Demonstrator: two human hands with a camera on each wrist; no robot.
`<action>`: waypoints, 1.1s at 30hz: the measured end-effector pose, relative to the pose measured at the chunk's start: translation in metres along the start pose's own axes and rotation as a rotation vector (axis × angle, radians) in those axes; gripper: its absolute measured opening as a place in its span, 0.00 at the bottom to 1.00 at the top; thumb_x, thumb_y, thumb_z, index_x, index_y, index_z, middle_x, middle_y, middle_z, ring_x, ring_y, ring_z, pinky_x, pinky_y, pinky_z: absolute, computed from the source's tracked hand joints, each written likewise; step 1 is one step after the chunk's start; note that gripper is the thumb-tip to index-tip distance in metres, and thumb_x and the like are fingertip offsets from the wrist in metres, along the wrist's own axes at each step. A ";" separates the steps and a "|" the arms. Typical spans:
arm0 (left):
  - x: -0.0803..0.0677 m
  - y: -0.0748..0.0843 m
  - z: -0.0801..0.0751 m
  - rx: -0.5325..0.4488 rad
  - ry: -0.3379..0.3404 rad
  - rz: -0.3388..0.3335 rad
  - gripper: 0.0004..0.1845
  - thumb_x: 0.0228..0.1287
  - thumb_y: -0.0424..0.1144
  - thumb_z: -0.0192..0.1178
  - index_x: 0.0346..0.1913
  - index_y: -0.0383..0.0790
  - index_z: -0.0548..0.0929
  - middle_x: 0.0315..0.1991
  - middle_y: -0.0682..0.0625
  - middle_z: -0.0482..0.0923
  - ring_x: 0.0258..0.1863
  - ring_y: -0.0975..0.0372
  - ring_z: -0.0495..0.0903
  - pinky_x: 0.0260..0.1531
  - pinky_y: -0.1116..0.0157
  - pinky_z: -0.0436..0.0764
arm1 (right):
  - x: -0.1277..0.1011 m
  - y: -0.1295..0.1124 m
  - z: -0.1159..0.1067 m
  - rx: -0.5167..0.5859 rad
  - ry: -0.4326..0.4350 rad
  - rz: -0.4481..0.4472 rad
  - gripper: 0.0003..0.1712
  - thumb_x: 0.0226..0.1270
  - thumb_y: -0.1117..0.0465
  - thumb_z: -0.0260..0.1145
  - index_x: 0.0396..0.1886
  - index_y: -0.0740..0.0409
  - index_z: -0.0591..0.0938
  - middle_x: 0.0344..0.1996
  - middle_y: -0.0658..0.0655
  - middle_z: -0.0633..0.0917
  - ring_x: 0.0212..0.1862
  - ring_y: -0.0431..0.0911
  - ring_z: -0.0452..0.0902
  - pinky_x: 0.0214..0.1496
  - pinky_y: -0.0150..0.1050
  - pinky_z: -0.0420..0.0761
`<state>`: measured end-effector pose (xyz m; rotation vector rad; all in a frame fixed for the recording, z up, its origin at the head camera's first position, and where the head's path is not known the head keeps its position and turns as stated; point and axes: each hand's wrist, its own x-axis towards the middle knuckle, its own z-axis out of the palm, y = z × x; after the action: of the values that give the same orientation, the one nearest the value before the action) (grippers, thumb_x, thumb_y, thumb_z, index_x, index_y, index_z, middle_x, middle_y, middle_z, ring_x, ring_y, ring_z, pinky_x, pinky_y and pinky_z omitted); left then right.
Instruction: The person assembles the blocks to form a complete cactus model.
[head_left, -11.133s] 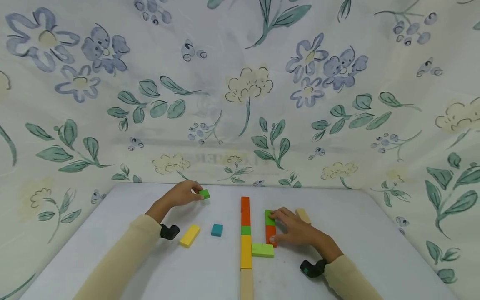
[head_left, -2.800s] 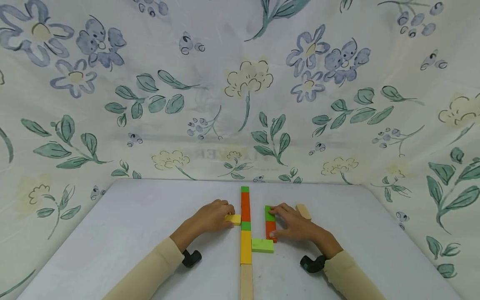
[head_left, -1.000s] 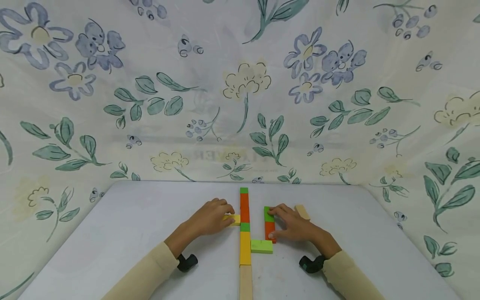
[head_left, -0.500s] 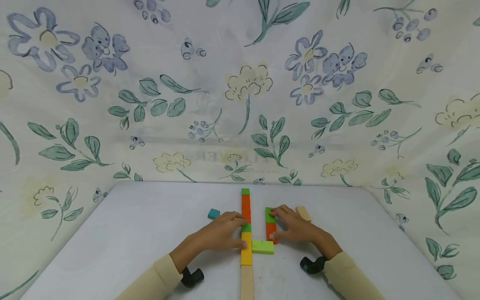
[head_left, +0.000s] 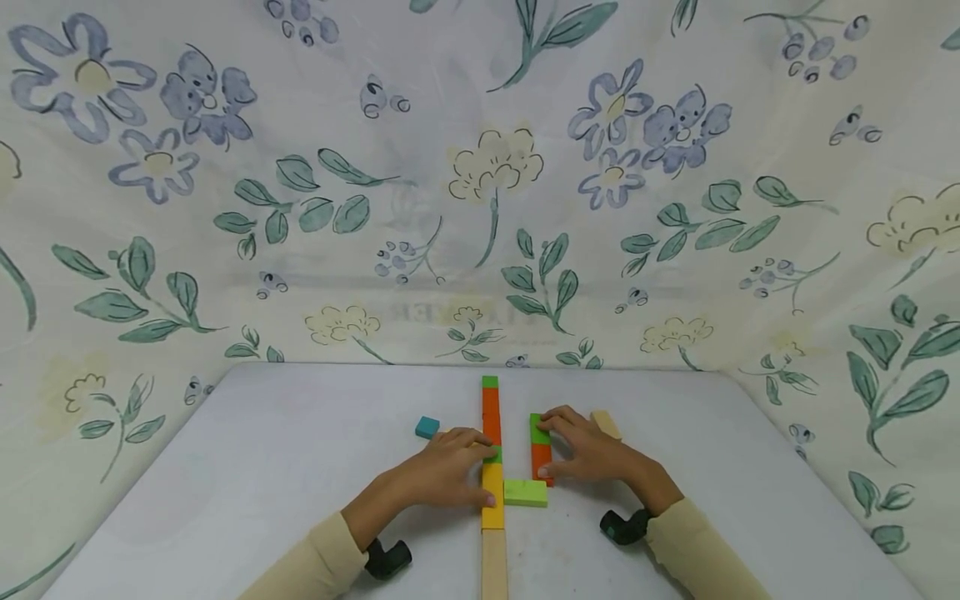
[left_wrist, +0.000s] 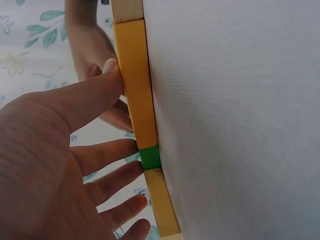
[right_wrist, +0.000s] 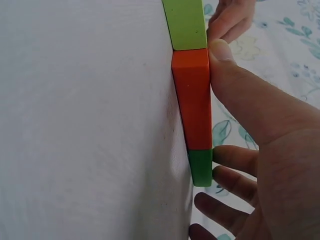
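**Both hands flat against block rows, mid-table**

I see the long block row [head_left: 491, 467] down the table [head_left: 262, 467] middle; my left hand [head_left: 442, 475], fingers straight, presses its side, probably to line it up. My right hand [head_left: 592, 454], fingers likewise straight, steadies the short orange-green row [head_left: 540, 450]. Light green block [head_left: 525, 492] bridges both. Teal block [head_left: 427, 427] and tan block [head_left: 606, 423] lie nearby, not blocking.

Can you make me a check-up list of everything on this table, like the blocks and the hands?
Surface: white table, bare patches.
Job's things: long line of blocks, wood, yellow, green, orange, green; short orange-and-green line; light green block lying between them.
Clutter: teal block; wooden block.
Hands: left hand with straight fingers against the long line; right hand with straight fingers against the short line.
Cables: nothing seen.
Surroundings: flowered cloth hung all round.
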<state>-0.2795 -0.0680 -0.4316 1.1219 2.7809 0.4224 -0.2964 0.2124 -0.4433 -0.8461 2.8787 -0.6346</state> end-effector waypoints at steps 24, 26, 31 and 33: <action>-0.004 0.007 -0.002 0.045 -0.008 0.010 0.35 0.55 0.64 0.58 0.62 0.49 0.72 0.63 0.54 0.67 0.66 0.56 0.61 0.62 0.48 0.62 | -0.021 0.023 -0.034 0.035 0.235 0.054 0.25 0.64 0.46 0.60 0.56 0.55 0.76 0.52 0.55 0.77 0.53 0.51 0.74 0.54 0.50 0.77; -0.007 0.010 -0.002 0.067 -0.008 0.007 0.34 0.56 0.63 0.58 0.62 0.48 0.72 0.63 0.54 0.68 0.66 0.56 0.61 0.60 0.50 0.63 | -0.024 0.030 -0.035 0.055 0.244 0.112 0.24 0.65 0.47 0.60 0.55 0.55 0.76 0.51 0.55 0.78 0.53 0.51 0.73 0.54 0.51 0.77; -0.010 0.016 -0.003 0.094 -0.004 0.004 0.31 0.58 0.60 0.57 0.62 0.48 0.73 0.64 0.53 0.68 0.64 0.56 0.63 0.54 0.54 0.65 | -0.032 0.045 -0.037 0.052 0.263 0.209 0.23 0.64 0.49 0.61 0.54 0.57 0.77 0.50 0.55 0.78 0.50 0.50 0.74 0.50 0.48 0.78; -0.010 0.017 -0.003 0.094 -0.004 0.002 0.31 0.58 0.60 0.57 0.62 0.49 0.73 0.64 0.53 0.68 0.63 0.57 0.63 0.54 0.54 0.65 | -0.035 0.051 -0.037 0.040 0.249 0.232 0.22 0.64 0.50 0.61 0.53 0.58 0.77 0.50 0.56 0.78 0.49 0.50 0.74 0.47 0.46 0.79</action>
<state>-0.2617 -0.0640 -0.4238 1.1427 2.8231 0.2925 -0.2991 0.2840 -0.4317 -0.4453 3.1045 -0.8187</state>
